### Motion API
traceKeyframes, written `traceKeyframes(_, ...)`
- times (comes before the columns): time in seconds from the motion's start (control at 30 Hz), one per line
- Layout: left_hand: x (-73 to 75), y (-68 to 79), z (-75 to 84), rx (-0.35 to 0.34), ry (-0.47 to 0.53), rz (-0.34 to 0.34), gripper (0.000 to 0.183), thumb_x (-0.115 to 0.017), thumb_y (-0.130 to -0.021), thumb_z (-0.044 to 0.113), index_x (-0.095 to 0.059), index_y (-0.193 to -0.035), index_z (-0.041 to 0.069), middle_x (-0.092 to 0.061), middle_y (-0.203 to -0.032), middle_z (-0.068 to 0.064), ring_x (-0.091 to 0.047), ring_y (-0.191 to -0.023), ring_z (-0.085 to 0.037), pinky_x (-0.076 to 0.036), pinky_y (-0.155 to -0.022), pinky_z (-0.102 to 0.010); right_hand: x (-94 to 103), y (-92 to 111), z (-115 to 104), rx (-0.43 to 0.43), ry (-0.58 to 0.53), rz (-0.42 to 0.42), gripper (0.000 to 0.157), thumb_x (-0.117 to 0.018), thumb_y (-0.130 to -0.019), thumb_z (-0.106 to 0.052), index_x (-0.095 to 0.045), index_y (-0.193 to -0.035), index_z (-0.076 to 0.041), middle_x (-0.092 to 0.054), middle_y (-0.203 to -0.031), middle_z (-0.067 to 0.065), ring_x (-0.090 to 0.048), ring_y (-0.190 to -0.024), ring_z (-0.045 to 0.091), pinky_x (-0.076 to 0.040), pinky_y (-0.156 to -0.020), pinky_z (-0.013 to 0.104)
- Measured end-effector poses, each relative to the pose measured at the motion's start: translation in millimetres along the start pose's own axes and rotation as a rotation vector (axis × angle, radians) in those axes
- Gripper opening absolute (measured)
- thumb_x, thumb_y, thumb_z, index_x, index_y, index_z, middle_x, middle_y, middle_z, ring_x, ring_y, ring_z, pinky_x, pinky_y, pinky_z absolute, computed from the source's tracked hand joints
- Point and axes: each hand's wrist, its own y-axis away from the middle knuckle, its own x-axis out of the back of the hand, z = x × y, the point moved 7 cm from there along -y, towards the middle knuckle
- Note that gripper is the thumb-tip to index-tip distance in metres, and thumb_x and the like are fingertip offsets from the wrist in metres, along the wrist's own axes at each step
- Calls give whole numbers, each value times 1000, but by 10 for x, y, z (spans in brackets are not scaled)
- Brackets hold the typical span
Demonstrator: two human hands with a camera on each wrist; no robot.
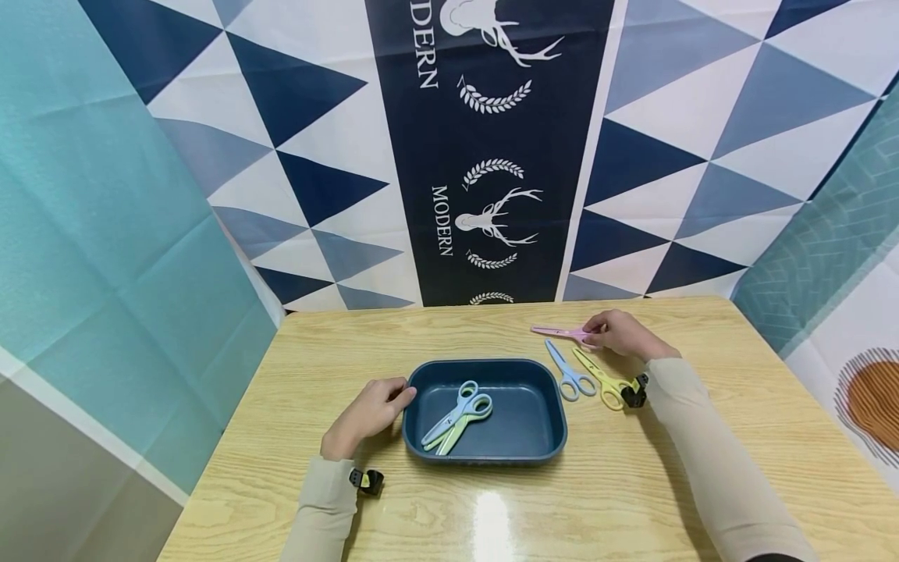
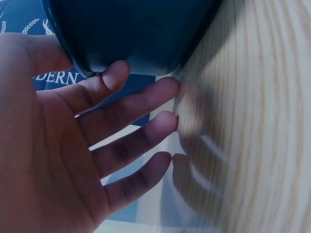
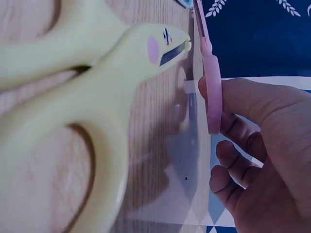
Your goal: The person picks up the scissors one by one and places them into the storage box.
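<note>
My right hand (image 1: 622, 334) pinches the handle of the pink scissors (image 1: 562, 332) between thumb and index finger. In the right wrist view the pink handle (image 3: 214, 94) stands on edge, the other fingers loosely curled below it. Close beside this hand lie the yellow scissors (image 1: 597, 373) and, to their left, blue scissors (image 1: 565, 367). At the left end of the dark blue bin (image 1: 520, 459), my left hand (image 1: 368, 410) holds its wall, thumb at the rim and index finger outside. Inside the bin, blue scissors (image 1: 449, 417) lie across green scissors (image 1: 455, 437).
The bin stands on a wood-grain table (image 1: 435, 515). A patterned cloth (image 1: 492, 156) hangs just behind the table's far edge, and a teal cloth (image 1: 175, 312) hangs at the left. The loose scissors lie right of the bin.
</note>
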Motion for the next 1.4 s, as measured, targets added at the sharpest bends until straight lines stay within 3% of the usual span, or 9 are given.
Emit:
traceKeyframes(0.9, -14, -3, -16, -17, -11, 8, 37, -52, -109, 31, -48, -76, 15, -37, -65, 6, -36, -56, -6, -34, -61, -24, 83, 112, -235, 94, 59, 60, 16, -75, -93, -10, -77, -103, 3, -75, -104, 21, -67, -98, 35, -54, -85, 49)
traceKeyframes(1.4, -3, -3, -14, -3, -8, 5, 36, -53, -109, 30, -48, -76, 16, -38, -66, 7, -36, -56, -6, -34, -60, -23, 192, 200, -413, 150, 95, 118, 15, -75, -90, -4, -76, -102, 4, -76, -101, 20, -69, -93, 32, -56, -84, 49)
